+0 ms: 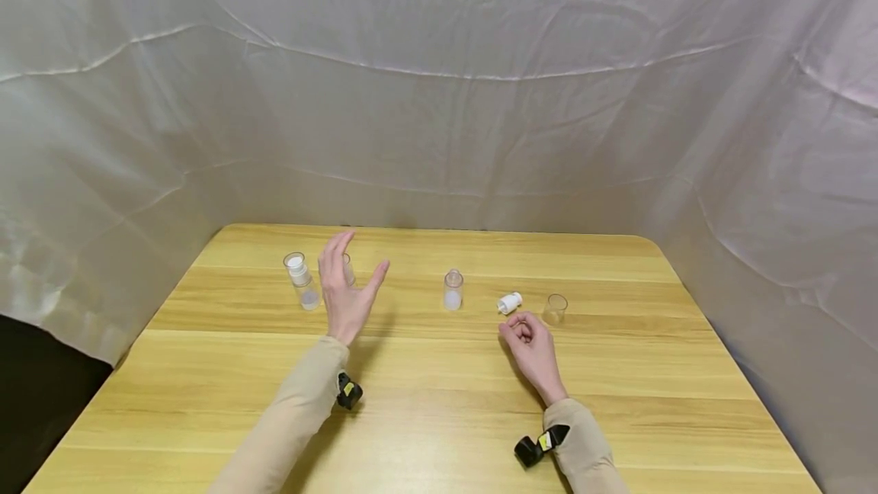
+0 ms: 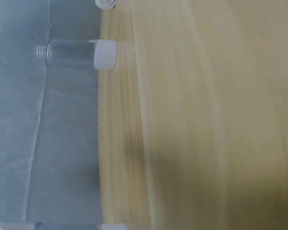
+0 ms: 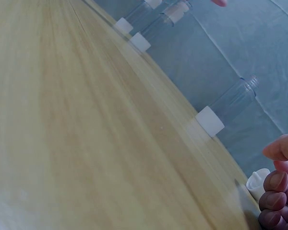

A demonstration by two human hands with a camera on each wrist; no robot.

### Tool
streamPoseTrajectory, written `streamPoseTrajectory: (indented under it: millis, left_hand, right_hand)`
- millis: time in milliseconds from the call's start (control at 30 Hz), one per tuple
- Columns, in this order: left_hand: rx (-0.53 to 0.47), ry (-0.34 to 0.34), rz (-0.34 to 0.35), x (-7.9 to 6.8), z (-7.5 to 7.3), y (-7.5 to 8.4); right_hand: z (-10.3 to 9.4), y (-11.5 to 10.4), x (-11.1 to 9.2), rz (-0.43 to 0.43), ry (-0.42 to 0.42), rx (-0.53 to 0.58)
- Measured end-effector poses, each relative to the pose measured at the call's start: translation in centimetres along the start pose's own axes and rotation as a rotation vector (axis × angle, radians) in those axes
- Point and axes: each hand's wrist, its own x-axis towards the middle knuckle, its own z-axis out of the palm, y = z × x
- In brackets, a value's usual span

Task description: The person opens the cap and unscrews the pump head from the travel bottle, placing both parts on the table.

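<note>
My left hand is raised with thumb and fingers spread, beside two bottles at the left. One bottle stands upright with a white pump top and a clear cover; another bottle is partly hidden by the hand. My right hand hovers over the table with loosely curled fingers, and I see nothing held in it. Just beyond its fingertips lies a white pump head. An uncapped clear bottle with threaded neck and white base stands mid-table. A clear cap sits right of the pump head.
The wooden table has its far edge against a pale cloth curtain, which also hangs along both sides. Black cameras are strapped to the wrists. In the right wrist view, the two left-hand bottles stand close together.
</note>
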Motion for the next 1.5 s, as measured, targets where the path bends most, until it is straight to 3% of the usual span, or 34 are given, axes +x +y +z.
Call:
streamPoseTrajectory:
  millis: [233,400,500,933,1167,1500]
  left_hand:
    - [-0.063,0.001,-0.204,-0.4,-0.8,-0.7]
    - [-0.095,-0.044,-0.365,-0.7,-1.2,-1.0]
    - [-0.103,-0.072,-0.425,-0.8,-1.5,-1.1]
    - [-0.087,-0.168,-0.589,-1.4,-1.9,-2.7]
    - [-0.05,-0.26,-0.688,-1.8,-2.1,-3.2]
    - [-0.034,-0.293,-0.718,-2.1,-2.1,-3.7]
  right_hand:
    - [0.0,0.2,0.1,-0.001,0.0,0.001]
    - [0.0,0.2,0.1,-0.003,0.002,0.001]
    - [0.0,0.1,0.0,-0.005,0.0,-0.004]
    - [0.0,-0.1,-0.1,-0.006,-0.003,-0.01]
    - [0.0,-0.2,-0.1,-0.006,-0.004,-0.004]
    - [0.0,-0.2,-0.2,0.006,-0.002,0.001]
